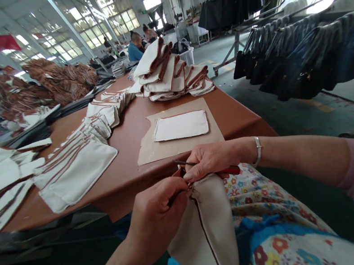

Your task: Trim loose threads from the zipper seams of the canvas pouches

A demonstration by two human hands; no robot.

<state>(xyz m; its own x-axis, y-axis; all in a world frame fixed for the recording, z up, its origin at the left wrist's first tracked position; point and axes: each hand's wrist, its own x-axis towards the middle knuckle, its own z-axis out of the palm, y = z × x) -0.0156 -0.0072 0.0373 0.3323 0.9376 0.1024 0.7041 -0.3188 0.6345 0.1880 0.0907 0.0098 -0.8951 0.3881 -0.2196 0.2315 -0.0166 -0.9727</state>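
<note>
A cream fabric pouch (211, 231) with a dark brown seam down its middle hangs in front of my lap. My left hand (163, 212) pinches its top end, thumb and fingers closed on the cloth. Close against it, my right hand (207, 161) is wrapped round red-handled scissors (231, 170). Their thin dark blade points left above the pouch's top end, and the red handle shows below the palm. The right fingertips touch the brown edge by the left fingers; the exact contact is hidden.
On the brown-covered table (127, 145), a flat cream pouch (180, 126) lies on a cardboard sheet (149, 151). Behind it rises a stack of cream pouches (167, 75); an overlapping row of cream pieces (80, 167) lies left. Racks of black bags (300, 56) stand right. People sit farther back.
</note>
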